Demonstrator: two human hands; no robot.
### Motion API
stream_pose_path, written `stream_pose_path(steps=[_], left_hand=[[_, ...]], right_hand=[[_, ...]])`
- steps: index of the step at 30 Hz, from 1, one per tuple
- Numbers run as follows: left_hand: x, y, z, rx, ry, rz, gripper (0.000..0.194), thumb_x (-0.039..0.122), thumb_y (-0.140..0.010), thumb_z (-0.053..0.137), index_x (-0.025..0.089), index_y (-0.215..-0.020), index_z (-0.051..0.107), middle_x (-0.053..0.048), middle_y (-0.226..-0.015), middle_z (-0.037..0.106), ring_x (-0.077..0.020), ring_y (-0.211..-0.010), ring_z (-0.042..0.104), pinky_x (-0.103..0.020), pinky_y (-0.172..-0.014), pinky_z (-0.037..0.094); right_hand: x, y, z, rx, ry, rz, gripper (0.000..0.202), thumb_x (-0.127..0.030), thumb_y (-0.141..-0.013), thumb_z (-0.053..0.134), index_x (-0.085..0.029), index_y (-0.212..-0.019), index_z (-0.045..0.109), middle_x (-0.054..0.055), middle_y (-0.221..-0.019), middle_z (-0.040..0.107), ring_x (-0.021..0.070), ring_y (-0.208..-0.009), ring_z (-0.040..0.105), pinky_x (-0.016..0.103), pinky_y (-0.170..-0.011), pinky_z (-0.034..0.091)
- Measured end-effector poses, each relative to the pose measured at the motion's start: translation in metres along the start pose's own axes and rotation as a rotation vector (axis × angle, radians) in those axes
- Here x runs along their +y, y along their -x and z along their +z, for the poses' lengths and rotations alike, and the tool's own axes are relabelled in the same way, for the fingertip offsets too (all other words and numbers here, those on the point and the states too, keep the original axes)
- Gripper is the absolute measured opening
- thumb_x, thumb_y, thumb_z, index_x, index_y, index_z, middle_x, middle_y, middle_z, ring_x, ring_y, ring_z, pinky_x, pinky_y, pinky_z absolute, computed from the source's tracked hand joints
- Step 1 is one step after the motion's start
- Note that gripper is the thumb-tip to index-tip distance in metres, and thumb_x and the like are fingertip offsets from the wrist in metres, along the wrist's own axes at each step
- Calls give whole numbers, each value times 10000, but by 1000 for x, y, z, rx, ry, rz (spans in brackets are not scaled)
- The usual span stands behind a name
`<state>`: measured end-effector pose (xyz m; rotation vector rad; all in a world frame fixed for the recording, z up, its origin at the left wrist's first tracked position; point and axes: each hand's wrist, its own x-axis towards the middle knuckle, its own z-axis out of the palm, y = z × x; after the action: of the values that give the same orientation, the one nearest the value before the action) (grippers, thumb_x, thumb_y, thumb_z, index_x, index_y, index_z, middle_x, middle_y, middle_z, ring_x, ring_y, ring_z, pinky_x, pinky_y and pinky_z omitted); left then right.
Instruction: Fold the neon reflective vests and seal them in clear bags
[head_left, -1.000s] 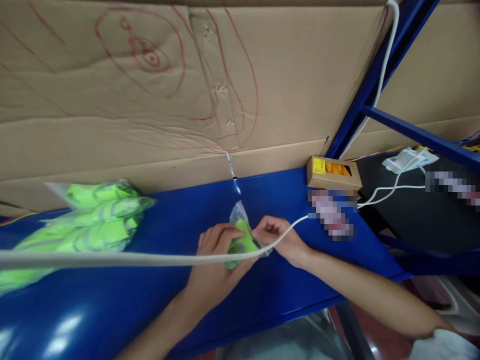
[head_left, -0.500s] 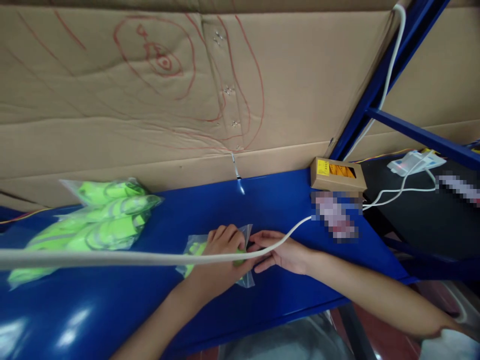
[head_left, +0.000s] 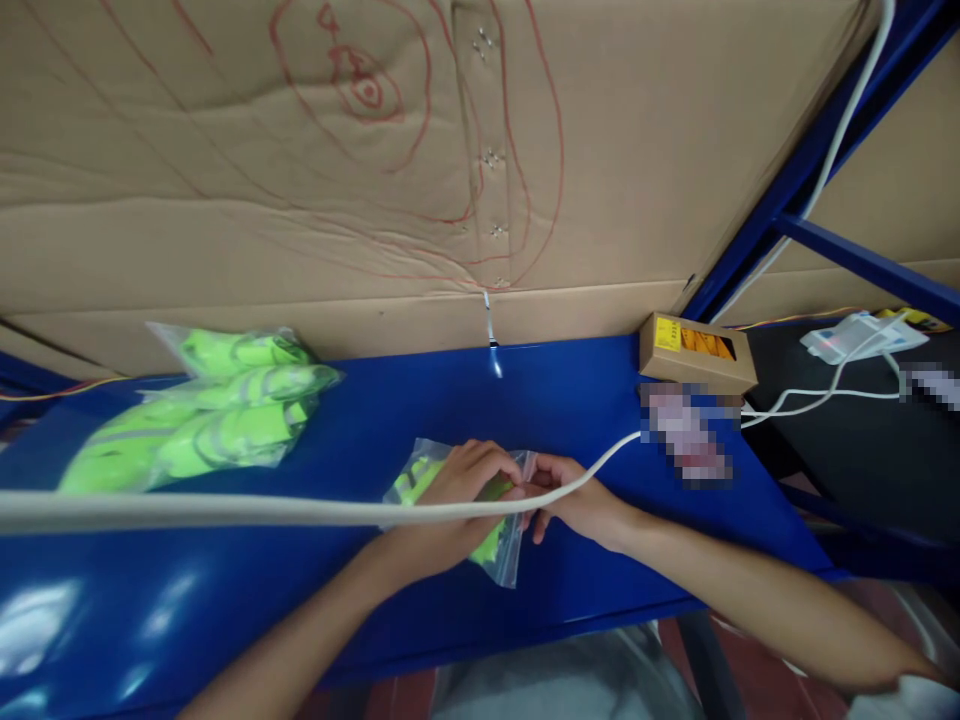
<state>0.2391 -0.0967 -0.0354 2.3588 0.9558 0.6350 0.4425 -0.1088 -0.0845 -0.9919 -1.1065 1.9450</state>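
A clear plastic bag (head_left: 512, 560) with a folded neon yellow-green garment (head_left: 487, 540) inside lies on the blue table, near its front edge. My left hand (head_left: 457, 485) rests across the bag, its fingers curled in at the right-hand edge. At that same edge, the fingers of my right hand (head_left: 577, 500) are closed on the plastic, meeting my left fingertips. A white cable (head_left: 300, 510) passes in front of both hands and hides part of the fingers and the bag.
Several bagged neon garments (head_left: 225, 430) with grey strips are piled on the left of the table (head_left: 405, 400). An open cardboard box (head_left: 697, 370) with orange items stands at the back right, behind a blurred-out object (head_left: 686, 430). A cardboard wall (head_left: 615, 150) rises behind.
My view has shifted, so the background sits differently. Both hands have come closer together at the bag's right edge; my right fingers, spread before, are now closed on the plastic.
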Motion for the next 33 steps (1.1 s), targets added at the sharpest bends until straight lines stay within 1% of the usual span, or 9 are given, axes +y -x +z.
stream_pose_path(steps=[6,9,12,16,19,23,26,28,33], left_hand=[[3,4,12,350,-435,264,170,206,-950,578,181,-782,588,-50,-798,610,-217,-803,543,-388,-796,403],[6,9,12,388,-411,316,165,167,-934,576,183,-772,548,-35,-749,582,-198,-748,520,-372,-742,386],[4,15,6,461,-138,277,129,145,-958,520,186,-838,548,-32,-794,586,-191,-780,542,-368,-751,399],[-1,11,-9,824,405,14,181,263,-1041,461,211,-941,602,-35,-827,579,-174,-760,542,-333,-707,420],[-6,-1,-20,1016,761,-124,199,379,-997,579,220,-880,608,-10,-718,530,-153,-654,490,-295,-623,404],[-17,-11,-31,946,1215,-302,275,463,-891,679,211,-841,580,10,-663,475,-130,-584,460,-241,-525,394],[-24,-12,-36,926,1337,-432,277,455,-862,669,198,-838,570,5,-693,485,-124,-581,467,-224,-497,405],[-26,-12,-37,955,1315,-425,266,443,-859,663,195,-832,572,1,-706,492,-123,-585,474,-221,-497,412],[-21,-12,-33,893,1363,-418,266,450,-864,650,194,-825,585,3,-721,496,-116,-592,476,-215,-519,416]], right_hand=[[-16,4,-6,4,-59,72,410,-420,-689,890,-146,-878,649,53,-791,728,175,-638,704,234,-462,550],[-21,5,-4,57,3,84,426,-487,-703,872,-153,-807,629,47,-746,715,156,-588,669,216,-413,507],[-24,3,-3,112,63,50,459,-548,-704,855,-165,-778,612,15,-681,668,136,-560,624,215,-405,495],[-26,-2,-12,242,121,-52,420,-547,-761,807,-176,-865,640,-26,-673,618,116,-543,596,223,-444,498],[-26,-5,-22,274,77,-43,380,-467,-787,791,-186,-1015,676,8,-810,681,131,-631,632,247,-519,525],[-24,-7,-32,401,28,-146,445,-403,-811,780,-250,-1210,657,64,-1206,689,207,-1076,668,341,-883,568],[-25,-6,-36,497,65,-270,473,-410,-842,764,-308,-1282,625,46,-1391,604,224,-1320,553,411,-1146,414],[-27,-4,-37,507,71,-286,468,-418,-850,759,-322,-1287,623,44,-1423,576,236,-1334,544,438,-1162,399],[-33,-2,-33,493,20,-234,453,-389,-840,759,-292,-1263,629,67,-1402,561,238,-1187,647,419,-1021,532]])
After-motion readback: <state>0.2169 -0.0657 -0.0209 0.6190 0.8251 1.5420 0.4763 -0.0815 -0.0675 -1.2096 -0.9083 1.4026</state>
